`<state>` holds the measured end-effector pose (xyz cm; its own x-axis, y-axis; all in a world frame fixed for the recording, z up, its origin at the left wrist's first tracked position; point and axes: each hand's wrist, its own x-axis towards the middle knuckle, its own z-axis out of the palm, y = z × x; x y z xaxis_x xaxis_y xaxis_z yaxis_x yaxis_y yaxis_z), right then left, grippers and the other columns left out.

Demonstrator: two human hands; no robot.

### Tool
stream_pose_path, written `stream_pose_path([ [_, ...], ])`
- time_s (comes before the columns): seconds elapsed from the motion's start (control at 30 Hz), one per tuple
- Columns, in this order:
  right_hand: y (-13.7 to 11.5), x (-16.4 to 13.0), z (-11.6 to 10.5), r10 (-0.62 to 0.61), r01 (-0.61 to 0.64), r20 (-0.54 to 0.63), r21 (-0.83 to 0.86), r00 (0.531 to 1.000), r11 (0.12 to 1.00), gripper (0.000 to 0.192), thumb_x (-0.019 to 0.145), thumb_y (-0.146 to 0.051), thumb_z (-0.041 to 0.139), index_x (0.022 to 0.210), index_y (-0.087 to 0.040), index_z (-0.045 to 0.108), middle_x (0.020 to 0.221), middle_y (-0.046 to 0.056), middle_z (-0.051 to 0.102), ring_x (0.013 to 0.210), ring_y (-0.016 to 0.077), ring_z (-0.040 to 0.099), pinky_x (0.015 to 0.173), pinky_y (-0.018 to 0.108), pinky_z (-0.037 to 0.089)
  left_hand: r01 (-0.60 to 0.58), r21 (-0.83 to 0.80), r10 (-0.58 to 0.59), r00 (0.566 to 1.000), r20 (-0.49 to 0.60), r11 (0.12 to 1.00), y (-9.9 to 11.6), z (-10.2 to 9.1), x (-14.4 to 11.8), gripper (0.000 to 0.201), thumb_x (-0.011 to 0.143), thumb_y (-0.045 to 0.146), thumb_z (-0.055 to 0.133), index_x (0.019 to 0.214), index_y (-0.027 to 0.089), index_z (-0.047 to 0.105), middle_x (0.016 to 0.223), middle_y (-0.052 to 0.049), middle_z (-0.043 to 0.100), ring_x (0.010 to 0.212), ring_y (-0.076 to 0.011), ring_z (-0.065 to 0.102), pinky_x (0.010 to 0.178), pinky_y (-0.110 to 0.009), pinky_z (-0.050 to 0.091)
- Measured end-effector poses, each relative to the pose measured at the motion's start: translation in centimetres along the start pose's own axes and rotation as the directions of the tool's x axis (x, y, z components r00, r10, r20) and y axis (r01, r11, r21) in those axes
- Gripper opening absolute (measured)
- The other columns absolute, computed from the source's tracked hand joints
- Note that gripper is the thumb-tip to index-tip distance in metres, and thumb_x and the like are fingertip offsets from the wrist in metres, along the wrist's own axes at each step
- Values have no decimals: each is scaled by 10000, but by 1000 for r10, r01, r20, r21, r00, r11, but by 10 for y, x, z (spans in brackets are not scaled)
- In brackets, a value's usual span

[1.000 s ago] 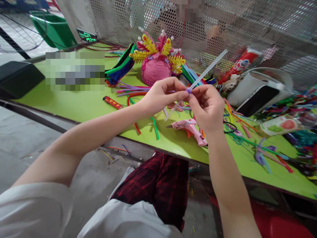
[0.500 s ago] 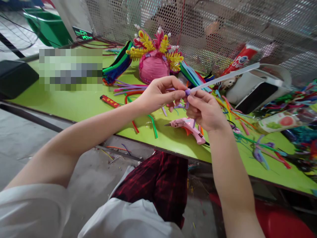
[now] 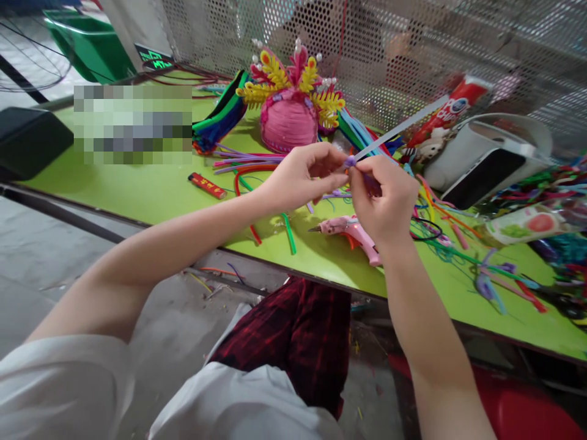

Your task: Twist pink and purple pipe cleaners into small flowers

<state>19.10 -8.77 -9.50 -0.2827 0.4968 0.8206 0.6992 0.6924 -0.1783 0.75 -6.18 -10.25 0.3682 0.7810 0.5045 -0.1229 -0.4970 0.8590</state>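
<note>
Left hand (image 3: 300,177) clenched in a pinch, thumb and forefinger closed on the purple pipe cleaner (image 3: 350,161) where it coils round the stick. Right hand (image 3: 383,195) meets it fingertip to fingertip and grips the white stick (image 3: 398,128) at its near end, together with the purple strand trailing under the fingers. Both hands are held in the air above the green surface (image 3: 151,189), not resting on it. Long axis of the stick: from the pinch point up and away to the right, free end over the clutter; the coil sits at the low end, between the two hands, equally near each. Count: one stick, one purple coil, two hands. Below the right hand, one pink glue gun (image 3: 351,232) lies flat, nozzle pointing left. One pink headdress (image 3: 288,116) stands beyond the hands.
</note>
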Motion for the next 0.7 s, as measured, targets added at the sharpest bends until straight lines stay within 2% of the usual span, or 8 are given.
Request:
stream_pose_path([
  [0.1,3,1,0,9,-9,-19,34,1000,999,195,1025,-331,568,862,-239,626,835,38,660,798,191,625,761,384,543,-96,14,97,995,-11,995,-3,2,-1,283,874,420,806,972,181,691,867,4,712,690,-60,649,563,-171,542],
  [0.17,5,2,1,71,-70,-5,169,997,983,177,1016,-342,599,878,-236,634,843,21,658,775,167,629,745,362,554,-119,12,120,992,-32,993,-4,3,-1,211,909,376,774,967,183,708,909,-2,733,806,-78,692,679,-186,582],
  [0.27,11,2,4,179,-210,113,434,977,876,185,994,-399,638,914,-232,635,812,-12,664,681,126,635,651,306,563,-119,0,119,993,-25,993,-2,5,-2,83,940,250,728,976,175,728,900,1,750,840,-76,711,778,-198,599],
  [0.33,16,3,5,209,-287,206,512,956,809,256,968,-477,663,912,-228,638,768,-23,660,623,114,625,575,277,547,-125,12,126,992,-18,992,1,5,-4,59,954,191,690,985,170,737,903,1,760,843,-73,719,796,-195,600],
  [0.4,20,4,4,225,-327,251,514,941,793,338,945,-559,670,900,-225,646,735,-26,646,591,107,603,522,260,519,-130,45,131,991,-16,991,5,6,-6,86,962,174,667,995,170,746,921,-3,767,872,-82,731,800,-193,601],
  [0.5,23,5,1,224,-343,280,519,934,783,403,925,-622,670,907,-220,658,749,-18,649,634,112,621,549,265,534,-134,116,137,990,-16,984,8,5,-8,109,966,211,667,1005,173,762,912,-6,763,885,-99,731,777,-199,597],
  [0.6,24,6,0,211,-350,301,553,930,756,425,903,-642,693,907,-219,651,769,-11,647,692,125,649,594,281,565,-138,187,142,990,-8,973,8,3,-10,155,975,286,668,1024,182,771,862,-4,746,814,-105,711,709,-215,579],
  [0.7,25,7,3,227,-369,307,571,924,733,449,883,-665,706,869,-224,620,723,-24,614,613,106,596,528,264,524,-134,231,138,990,-4,964,7,3,-10,174,981,320,660,1052,204,768,884,2,753,803,-107,707,712,-237,580],
])
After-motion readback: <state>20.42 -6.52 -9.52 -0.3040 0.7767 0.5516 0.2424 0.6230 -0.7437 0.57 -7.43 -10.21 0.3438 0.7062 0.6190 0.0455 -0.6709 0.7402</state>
